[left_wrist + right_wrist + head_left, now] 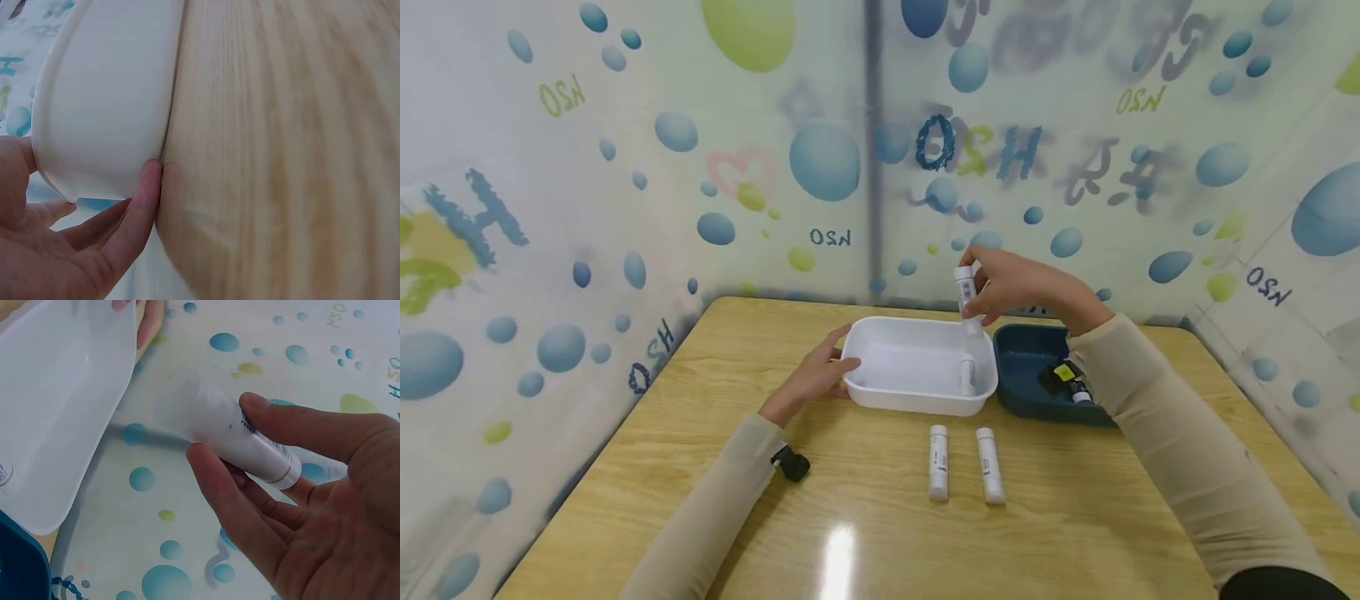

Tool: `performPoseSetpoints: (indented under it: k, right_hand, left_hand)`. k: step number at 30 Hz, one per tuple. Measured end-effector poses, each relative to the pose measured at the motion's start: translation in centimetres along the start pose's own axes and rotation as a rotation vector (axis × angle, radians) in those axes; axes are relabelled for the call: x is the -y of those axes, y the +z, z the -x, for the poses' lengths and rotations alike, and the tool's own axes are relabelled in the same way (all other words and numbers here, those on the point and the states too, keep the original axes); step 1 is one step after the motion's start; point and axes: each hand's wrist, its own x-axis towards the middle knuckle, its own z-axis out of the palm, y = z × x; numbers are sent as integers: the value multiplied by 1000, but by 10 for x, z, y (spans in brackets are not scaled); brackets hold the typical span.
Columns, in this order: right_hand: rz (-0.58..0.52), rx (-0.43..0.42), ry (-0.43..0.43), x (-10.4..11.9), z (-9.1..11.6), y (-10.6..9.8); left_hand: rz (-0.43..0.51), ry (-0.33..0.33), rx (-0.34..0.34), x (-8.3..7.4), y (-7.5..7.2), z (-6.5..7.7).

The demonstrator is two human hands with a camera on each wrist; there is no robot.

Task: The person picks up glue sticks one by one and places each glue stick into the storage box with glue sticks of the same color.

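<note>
My right hand (pixel 1011 283) pinches a white bottle (pixel 240 434) between thumb and fingers, raised over the right end of a white plastic basin (pixel 917 402). In the head view its white cap points up, and printed text shows on its side. Another white bottle (pixel 967 377) is inside that basin at the right end. My left hand (pixel 816 371) holds the basin's left end, thumb over the rim and fingers against the outer wall. Two more white bottles, a left one (pixel 938 464) and a right one (pixel 990 467), lie on the table before the basin.
A dark blue basin (pixel 1022 407) stands right beside the white one, partly behind my right sleeve. It holds a black-and-yellow item (pixel 1063 372) and a small dark bottle with a white cap (pixel 1081 393). A patterned curtain (pixel 760 250) hangs behind the wooden table (pixel 700 400).
</note>
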Motion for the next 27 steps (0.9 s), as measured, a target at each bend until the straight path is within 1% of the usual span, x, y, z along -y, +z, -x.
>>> performPoseSetpoints:
  k: [5,11,16,22,27]
  right_hand:
    - [9,20,22,-2,-13,-6]
    - [17,43,64,-2,-29,-9]
    - [40,85,109,-7,-45,-7]
    - [86,104,152,-10,-56,-6]
    - [64,125,194,-15,-63,-4]
  left_hand:
    - [-1,5,8,1,0,-2]
    - [0,8,2,0,0,-3]
    - [1,2,2,2,-1,-2]
    - [11,8,2,4,-1,-2]
    - [15,12,-1,2,0,-1]
